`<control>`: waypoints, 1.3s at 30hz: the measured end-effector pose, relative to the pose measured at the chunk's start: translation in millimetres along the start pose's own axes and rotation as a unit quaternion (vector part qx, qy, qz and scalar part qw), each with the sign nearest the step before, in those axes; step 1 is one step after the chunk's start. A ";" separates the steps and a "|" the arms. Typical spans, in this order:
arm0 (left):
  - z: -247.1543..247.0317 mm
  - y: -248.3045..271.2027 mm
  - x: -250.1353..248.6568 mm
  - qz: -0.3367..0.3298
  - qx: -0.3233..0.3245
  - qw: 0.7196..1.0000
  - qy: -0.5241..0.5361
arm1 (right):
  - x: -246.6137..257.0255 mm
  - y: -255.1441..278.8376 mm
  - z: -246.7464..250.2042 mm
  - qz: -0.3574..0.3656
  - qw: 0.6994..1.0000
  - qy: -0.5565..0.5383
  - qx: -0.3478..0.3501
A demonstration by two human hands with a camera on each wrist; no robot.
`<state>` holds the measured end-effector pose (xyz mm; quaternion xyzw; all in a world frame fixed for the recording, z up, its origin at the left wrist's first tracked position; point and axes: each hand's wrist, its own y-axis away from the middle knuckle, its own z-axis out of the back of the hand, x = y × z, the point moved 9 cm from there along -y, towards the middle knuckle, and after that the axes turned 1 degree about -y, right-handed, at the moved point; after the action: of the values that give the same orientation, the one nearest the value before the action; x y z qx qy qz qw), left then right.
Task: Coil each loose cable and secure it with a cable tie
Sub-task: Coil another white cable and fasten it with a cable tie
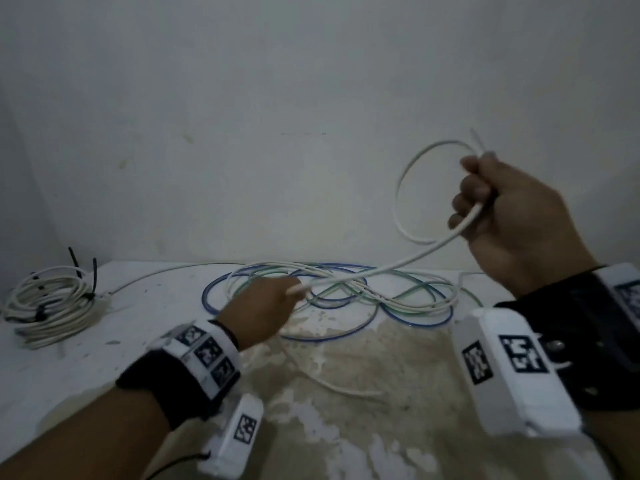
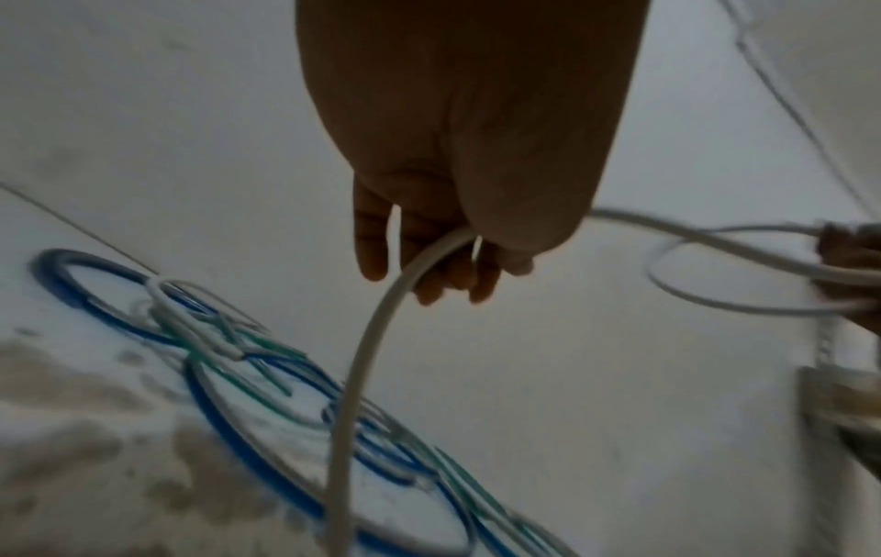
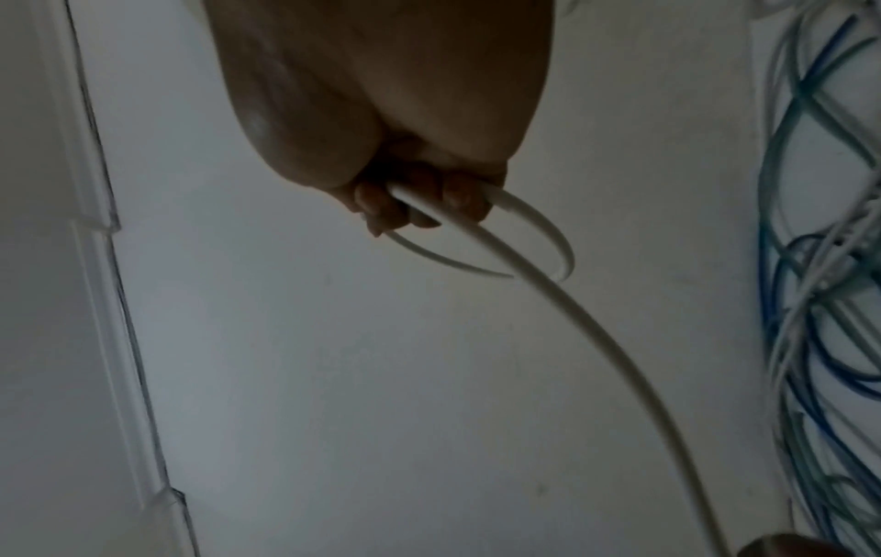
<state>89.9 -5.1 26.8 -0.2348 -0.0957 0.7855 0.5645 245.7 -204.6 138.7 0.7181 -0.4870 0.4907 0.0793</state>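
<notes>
We see a white tabletop [image 1: 104, 358], paint worn to brown patches, vs a plain white wall [image 1: 242, 98]; a tied white coil [image 1: 48, 306] sits far left w/ black cable ties [image 1: 92, 277]; blue, green & white loose cables [image 1: 329, 296] sprawl mid-tabletop; right hand [image 1: 512, 216], raised, grips one loop of the white cable [image 1: 398, 265]; left hand [image 1: 263, 306], lower, fingers curled round the same cable.

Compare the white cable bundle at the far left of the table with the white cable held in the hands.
The white cable bundle is wound in many turns; the held white cable has one loop so far.
The bundle is bound with black cable ties; the held cable has none.
The bundle lies on the table; the held cable is lifted between the left hand and right hand.
Both are white.
</notes>
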 end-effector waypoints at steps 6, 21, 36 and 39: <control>35.3 -12.1 84.5 0.248 -0.088 0.965 0.023 | 11.9 4.2 -5.6 0.079 0.994 0.071 0.034; 27.3 -11.4 -47.2 0.253 0.056 0.718 0.646 | -88.4 80.4 -39.0 0.226 0.847 0.444 0.185; 5.7 7.0 -81.9 0.172 0.010 0.671 0.721 | -83.2 63.2 -15.2 0.070 0.937 0.332 0.082; 3.0 6.8 -84.1 0.141 -0.012 0.743 0.654 | -91.4 64.2 -24.4 0.024 0.936 0.336 0.103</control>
<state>103.9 -85.4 48.6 -0.7088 0.3219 0.5084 0.3682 176.4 -166.3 56.2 0.5039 -0.3957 0.7525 0.1523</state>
